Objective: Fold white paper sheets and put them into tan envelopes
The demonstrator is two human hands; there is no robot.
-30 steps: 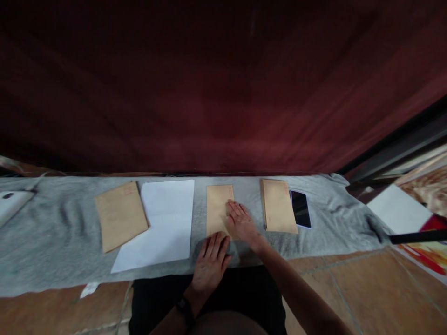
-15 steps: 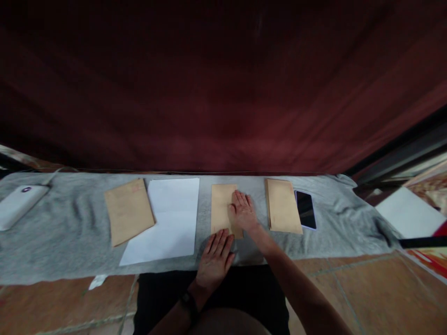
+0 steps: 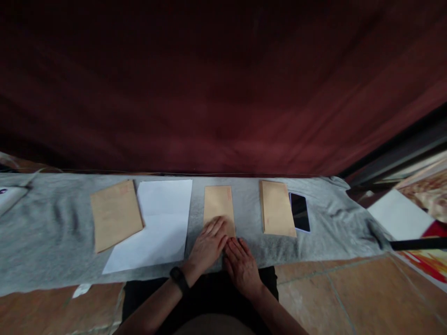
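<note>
A brown paper envelope (image 3: pixel 218 201) lies flat on the grey cloth in front of me, with small red print near its upper right corner. My left hand (image 3: pixel 208 242), with a dark band on the wrist, rests over the envelope's lower part, fingers stretched out and slightly blurred. Close beside it, my right hand (image 3: pixel 240 265) lies with extended fingers at the envelope's lower right end. The fingertips of the two hands nearly meet, and they hide the envelope's bottom edge.
To the left, a stack of brown envelopes (image 3: pixel 117 215) overlaps white paper sheets (image 3: pixel 164 218). On the right, another envelope stack (image 3: pixel 278 209) sits against a phone (image 3: pixel 299 212). A white device with a cable (image 3: pixel 12 197) is at the far left. A dark red curtain (image 3: pixel 209 107) hangs behind the grey cloth (image 3: pixel 328 223).
My left hand has moved up onto the envelope. My right hand has slid down from its upper right side to its lower end. The whole view has shifted slightly.
</note>
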